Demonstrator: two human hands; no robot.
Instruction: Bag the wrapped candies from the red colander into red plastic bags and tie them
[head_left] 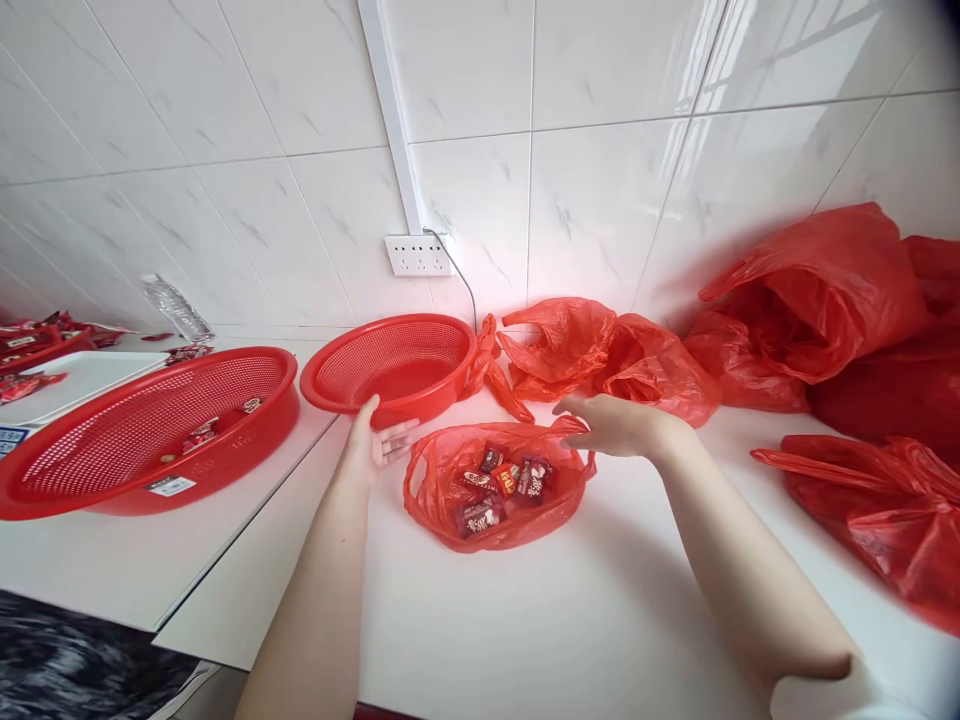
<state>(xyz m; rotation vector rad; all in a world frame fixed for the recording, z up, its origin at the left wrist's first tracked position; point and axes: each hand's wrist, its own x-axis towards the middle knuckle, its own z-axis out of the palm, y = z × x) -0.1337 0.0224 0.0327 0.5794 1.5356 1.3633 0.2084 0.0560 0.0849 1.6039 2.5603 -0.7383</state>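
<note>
Head view: the big red bags point(862, 330) are cut off at the right edge, insides hidden. The small red bag point(495, 485) lies open on the white desk point(525, 620) w/ wrapped candies point(504, 483) inside. Left hand point(375, 445), open, touches the small basket point(390, 365) behind the bag. Right hand point(615, 425), fingers loose, rests at the bag's rim. Big basket point(142, 430), left of the bag, holds a few candies.

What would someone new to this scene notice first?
Red everywhere: an open red plastic bag of wrapped candies lies mid-counter between the left hand and the right hand. Behind it sits a small round red plastic colander, with a larger red perforated basket to the left. Crumpled red plastic bags pile up on the right.
</note>
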